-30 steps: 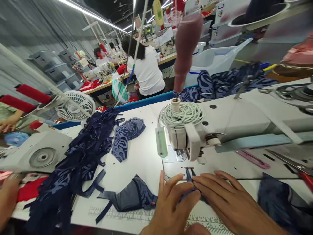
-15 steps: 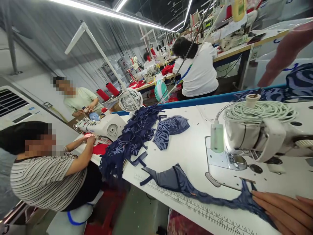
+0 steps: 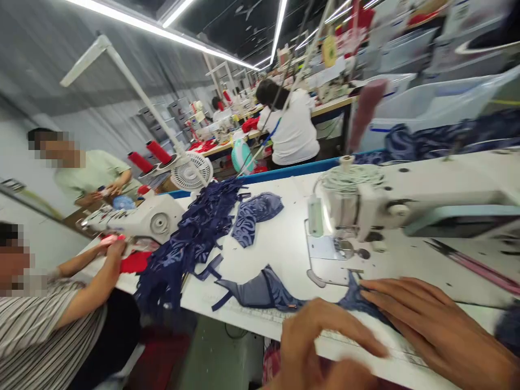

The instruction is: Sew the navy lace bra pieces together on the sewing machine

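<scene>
The right hand (image 3: 430,319) lies flat at four o'clock, fingers straight and pressed together over the near end of a navy bra piece (image 3: 254,292); the thumb is hidden, so whether it pinches the cloth cannot be told. The left hand (image 3: 325,346), blurred at five o'clock, has its fingers loosely bent, index finger and thumb apart, with nothing visible between them. It hides part of the piece, and contact with the cloth cannot be told.

The bra piece stretches along the front edge of the white tabletop (image 3: 280,252), its sheer wing and strap at six o'clock, its other end toward four, just below the metal plate of a sewing machine (image 3: 353,200) at three o'clock. A coil of pale green cord (image 3: 353,176) sits on the machine's head.

Near the centre, toward six o'clock, lies a patterned bra cup (image 3: 246,222), apart from the piece. At eight o'clock a heap of navy straps and fabric (image 3: 190,233) spills over the tabletop edge, between the cup and a co-worker in a striped shirt (image 3: 36,319).
</scene>
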The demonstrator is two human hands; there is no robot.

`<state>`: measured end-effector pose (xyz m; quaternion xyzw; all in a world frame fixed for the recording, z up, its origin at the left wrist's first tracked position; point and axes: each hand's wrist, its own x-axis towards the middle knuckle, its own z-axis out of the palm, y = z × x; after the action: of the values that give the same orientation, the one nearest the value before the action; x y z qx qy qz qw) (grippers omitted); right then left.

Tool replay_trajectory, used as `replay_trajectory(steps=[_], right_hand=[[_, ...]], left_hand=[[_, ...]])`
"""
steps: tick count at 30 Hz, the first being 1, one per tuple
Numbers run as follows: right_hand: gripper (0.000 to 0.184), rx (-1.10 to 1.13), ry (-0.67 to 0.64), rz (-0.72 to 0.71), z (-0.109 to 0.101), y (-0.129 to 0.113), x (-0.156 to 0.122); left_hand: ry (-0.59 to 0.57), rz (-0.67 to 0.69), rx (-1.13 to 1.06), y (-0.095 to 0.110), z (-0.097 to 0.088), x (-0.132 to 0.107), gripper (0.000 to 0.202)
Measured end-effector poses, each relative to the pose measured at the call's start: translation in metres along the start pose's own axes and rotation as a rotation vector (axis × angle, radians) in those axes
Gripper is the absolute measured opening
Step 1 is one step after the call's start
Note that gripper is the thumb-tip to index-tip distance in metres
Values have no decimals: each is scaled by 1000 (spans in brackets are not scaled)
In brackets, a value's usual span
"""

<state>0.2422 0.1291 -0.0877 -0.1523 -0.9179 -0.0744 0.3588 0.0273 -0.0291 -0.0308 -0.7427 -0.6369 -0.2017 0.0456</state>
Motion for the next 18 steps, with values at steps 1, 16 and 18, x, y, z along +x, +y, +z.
replay_trajectory(steps=[1,16,18], right_hand=[[32,39,-37,105,-7,-2,3],[32,641,-208,902,-12,-15,12],[34,815,-217,990,-9,-16,16]], left_hand=[[29,-62,-96,-4,7,15,18],[0,-238,-508,4,73,64,18],[-5,-243,-646,4,67,59,14]])
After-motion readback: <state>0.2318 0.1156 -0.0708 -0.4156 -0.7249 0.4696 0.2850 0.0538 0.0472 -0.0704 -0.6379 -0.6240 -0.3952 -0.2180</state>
